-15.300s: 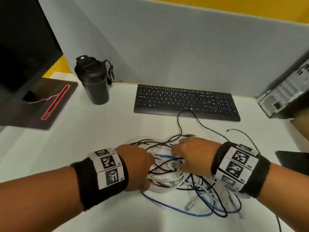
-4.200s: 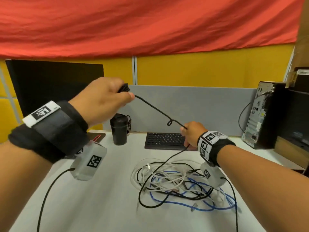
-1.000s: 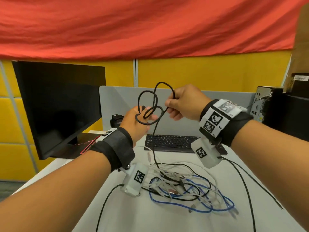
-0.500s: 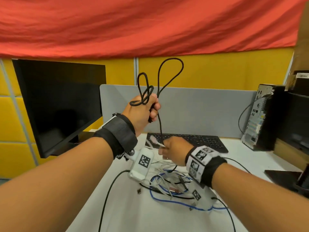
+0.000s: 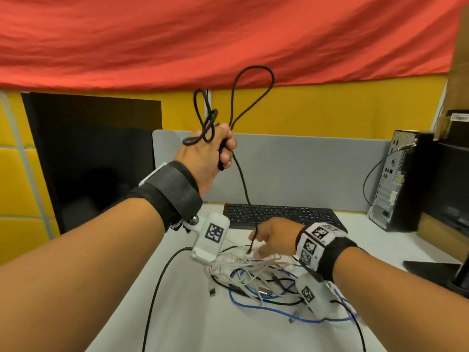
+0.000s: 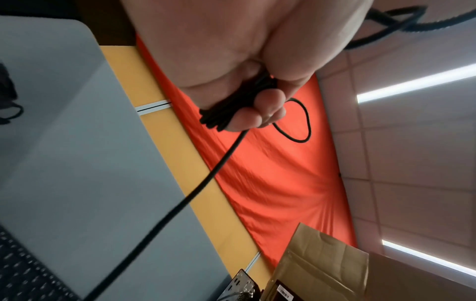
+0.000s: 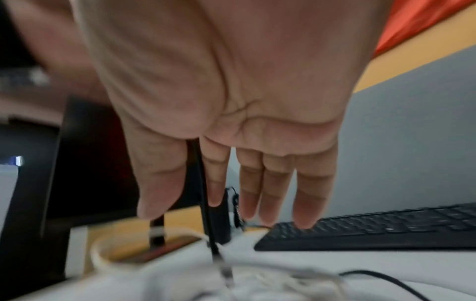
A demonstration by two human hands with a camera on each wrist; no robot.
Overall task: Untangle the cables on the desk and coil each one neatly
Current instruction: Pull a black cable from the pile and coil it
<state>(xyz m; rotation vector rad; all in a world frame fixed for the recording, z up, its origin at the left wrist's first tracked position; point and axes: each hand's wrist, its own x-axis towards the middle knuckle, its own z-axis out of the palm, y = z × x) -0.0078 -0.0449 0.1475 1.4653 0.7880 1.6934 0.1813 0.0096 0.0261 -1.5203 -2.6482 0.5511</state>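
While I look down from the head view, my left hand (image 5: 208,151) is raised above the desk (image 5: 177,313), its fingers curled tight round several loops of the black cable (image 5: 241,174); two loops stand up above my fist, and one strand drops straight down toward my right hand (image 5: 272,237). That hand is low over the tangle of cables (image 5: 256,278), a heap of white, blue and black leads lying on the desk in front of the keyboard (image 5: 279,215). The black strand's end hangs just beside its fingers. A monitor (image 5: 96,158) stands at my left and a computer tower (image 5: 398,181) at my right.

From the left wrist view, my left hand (image 6: 244,67) clamps a bundle of black cable (image 6: 221,160) strands between fingertips and palm, and a single strand runs away downward, blurred.

From the right wrist view, my right hand (image 7: 231,122) is spread, fingers straight and pointing down. The black cable (image 7: 206,213) passes between thumb and forefinger, but neither is curled round it. Below, the tangle is too blurred to tell cable from cable; the keyboard (image 7: 373,230) lies beyond.
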